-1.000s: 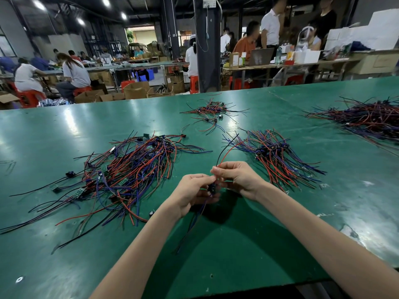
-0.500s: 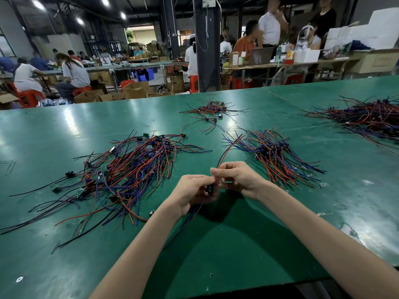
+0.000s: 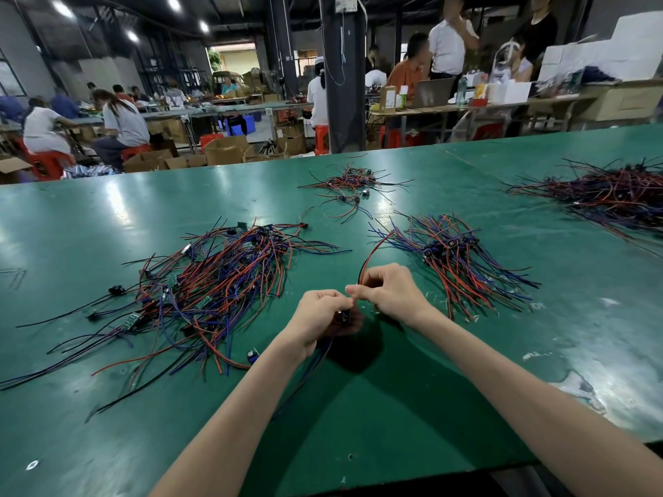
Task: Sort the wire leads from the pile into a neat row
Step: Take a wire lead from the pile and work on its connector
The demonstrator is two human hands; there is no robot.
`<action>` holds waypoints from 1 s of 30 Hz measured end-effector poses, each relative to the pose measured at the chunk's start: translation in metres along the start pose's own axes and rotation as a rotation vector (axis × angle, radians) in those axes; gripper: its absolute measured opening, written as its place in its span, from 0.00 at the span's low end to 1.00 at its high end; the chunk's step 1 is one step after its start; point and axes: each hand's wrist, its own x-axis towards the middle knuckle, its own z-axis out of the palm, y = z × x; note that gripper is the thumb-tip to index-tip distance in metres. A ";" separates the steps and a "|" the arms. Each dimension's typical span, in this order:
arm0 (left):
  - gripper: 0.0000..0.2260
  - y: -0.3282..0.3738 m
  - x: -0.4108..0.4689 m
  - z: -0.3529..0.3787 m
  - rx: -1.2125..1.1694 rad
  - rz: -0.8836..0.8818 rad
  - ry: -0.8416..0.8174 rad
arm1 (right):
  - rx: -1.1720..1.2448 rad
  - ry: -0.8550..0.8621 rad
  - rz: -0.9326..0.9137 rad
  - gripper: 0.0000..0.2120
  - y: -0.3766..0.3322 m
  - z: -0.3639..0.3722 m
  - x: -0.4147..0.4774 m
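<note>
A wide green counter (image 3: 394,417) is seen, and almost the whole view is filled by it. On its left part the largest thing is laid: the loose pile (image 3: 215,292) of red, blue and black wire leads, tangled, with small green boards and black parts among them. At the far right a second dark heap (image 3: 610,195) of leads is spread, well apart from the hands. Just right of the middle the sorted row (image 3: 455,260) is found. There the leads are laid side by side, with their black parts gathered in the middle and the ends fanned out. Behind it, farther on the counter, a small scattered cluster (image 3: 349,182) is placed.

Between the pile and the row the two hands are held close together above the counter, with the thumbs nearly touching. One wire lead (image 3: 363,267) is held by both. The grip of the left hand (image 3: 319,319) is closed round its small black part (image 3: 342,314), with blue wires hanging below the palm. The grip of the right hand (image 3: 391,290) is pinched on the red wire, which is curved up and away.
</note>
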 end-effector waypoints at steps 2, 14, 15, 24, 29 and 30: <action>0.08 0.000 0.001 0.000 -0.004 0.009 0.014 | -0.060 0.062 -0.027 0.14 0.001 0.001 0.003; 0.10 0.004 0.004 -0.007 -0.034 0.045 -0.057 | -0.210 0.377 0.045 0.14 0.027 -0.024 0.021; 0.10 0.004 0.005 -0.007 -0.038 0.047 -0.059 | -0.212 0.405 0.053 0.14 0.029 -0.027 0.022; 0.10 0.005 0.004 -0.010 -0.053 0.067 -0.062 | -0.193 0.485 0.025 0.11 0.031 -0.032 0.021; 0.10 0.008 0.004 -0.014 -0.061 0.091 -0.048 | 0.499 0.402 0.351 0.11 0.022 -0.040 0.023; 0.10 0.008 0.004 -0.015 -0.060 0.092 -0.046 | 0.643 0.384 0.414 0.09 0.019 -0.041 0.023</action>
